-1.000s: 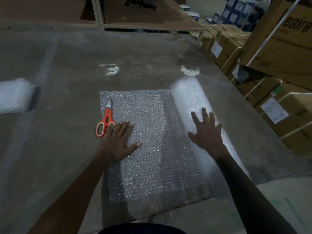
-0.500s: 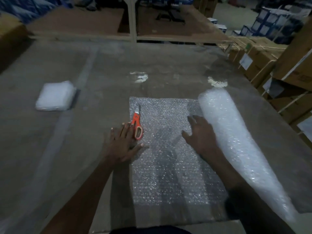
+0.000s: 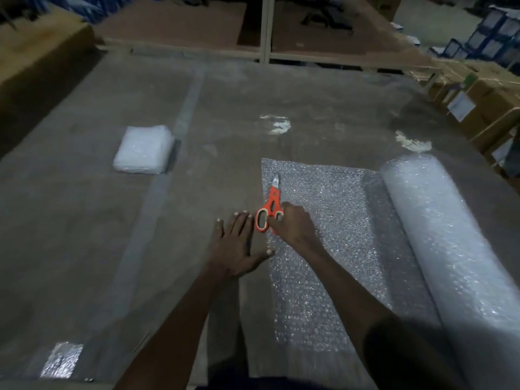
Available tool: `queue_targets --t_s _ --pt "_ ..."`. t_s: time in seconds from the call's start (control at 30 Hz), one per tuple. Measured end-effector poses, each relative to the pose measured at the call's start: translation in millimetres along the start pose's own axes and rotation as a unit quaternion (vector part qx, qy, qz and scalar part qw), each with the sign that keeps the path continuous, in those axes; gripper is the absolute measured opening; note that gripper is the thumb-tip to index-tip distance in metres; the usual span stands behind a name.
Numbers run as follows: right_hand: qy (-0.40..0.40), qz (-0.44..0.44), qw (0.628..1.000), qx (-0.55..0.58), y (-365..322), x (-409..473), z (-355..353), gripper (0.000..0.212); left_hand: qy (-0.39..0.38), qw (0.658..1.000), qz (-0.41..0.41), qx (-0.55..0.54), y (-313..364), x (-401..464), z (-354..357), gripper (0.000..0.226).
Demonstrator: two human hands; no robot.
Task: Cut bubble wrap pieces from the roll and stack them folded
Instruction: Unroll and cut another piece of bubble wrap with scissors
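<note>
A bubble wrap roll (image 3: 450, 249) lies on the right side of the grey desk (image 3: 84, 220), running from the near edge away toward the far right. A sheet of bubble wrap (image 3: 332, 249) is unrolled from it and lies flat to its left, joined to the roll along its right side.

The orange-handled scissors (image 3: 270, 209) lie at the sheet's left edge, blades pointing away from the person. The right hand (image 3: 292, 223) reaches across the sheet and closes its fingers around the scissor handles, gripping them at the loop nearer the sheet. The left hand (image 3: 236, 249) lies flat on the desk just left of the sheet, fingers straight and spread, its thumb tip touching the sheet's left edge; it holds nothing.

Well apart, on the far left of the desk, a stack of folded bubble wrap pieces (image 3: 143, 149) sits as a neat white block.

Beyond the desk's right edge stand strapped cardboard boxes (image 3: 484, 99) with white labels; their contents are not visible. Blue and white cartons (image 3: 478, 43) are piled farther back at the upper right.
</note>
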State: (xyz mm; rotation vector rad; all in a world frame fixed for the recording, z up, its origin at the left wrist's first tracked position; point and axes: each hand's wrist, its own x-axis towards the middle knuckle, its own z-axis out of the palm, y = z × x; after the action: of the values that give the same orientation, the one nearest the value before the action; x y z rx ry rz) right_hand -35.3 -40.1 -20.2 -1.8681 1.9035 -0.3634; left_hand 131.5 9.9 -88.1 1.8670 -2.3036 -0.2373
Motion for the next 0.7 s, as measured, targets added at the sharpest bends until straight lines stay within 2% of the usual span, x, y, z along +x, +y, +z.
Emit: queue_targets --t_s 0.1,0.3,0.37,0.43,0.47,0.57,0.63,0.7 --pt "-0.019 0.008 0.999 -0.04 -9.8 8.1 1.8 0.044 0.001 1.0 -0.001 0.002 -1.0 0.4 -0.1 0.108" --pt "-0.097 0.016 0.994 -0.047 -21.9 29.9 -2.8 0.025 -0.01 1.0 0.0 -0.004 -6.0 1.2 1.7 0.111" --pt "-0.107 0.041 0.993 -0.011 -21.9 33.9 -9.3 0.023 -0.008 1.0 0.005 -0.007 -6.8 1.4 1.6 0.111" --pt "-0.106 0.075 0.982 0.136 -16.4 28.4 -19.4 0.017 -0.012 1.0 0.004 -0.013 -6.3 1.5 1.6 0.11" --pt "-0.111 0.097 0.957 0.249 -11.7 21.9 -25.2 0.015 -0.011 1.0 0.002 -0.016 -5.5 1.5 1.2 0.11" --pt "-0.112 0.139 0.834 0.521 8.6 -4.3 -39.5 0.025 -0.013 1.0 -0.002 -0.015 -3.2 1.7 -3.9 0.109" --pt "-0.093 0.137 0.758 0.631 22.8 -23.6 -43.6 0.03 -0.024 1.0 0.0 -0.003 -2.1 1.2 -7.4 0.11" --pt "-0.078 0.136 0.702 0.694 34.0 -45.8 -46.0 0.027 -0.019 1.0 -0.001 0.011 -1.2 0.0 -8.0 0.11"
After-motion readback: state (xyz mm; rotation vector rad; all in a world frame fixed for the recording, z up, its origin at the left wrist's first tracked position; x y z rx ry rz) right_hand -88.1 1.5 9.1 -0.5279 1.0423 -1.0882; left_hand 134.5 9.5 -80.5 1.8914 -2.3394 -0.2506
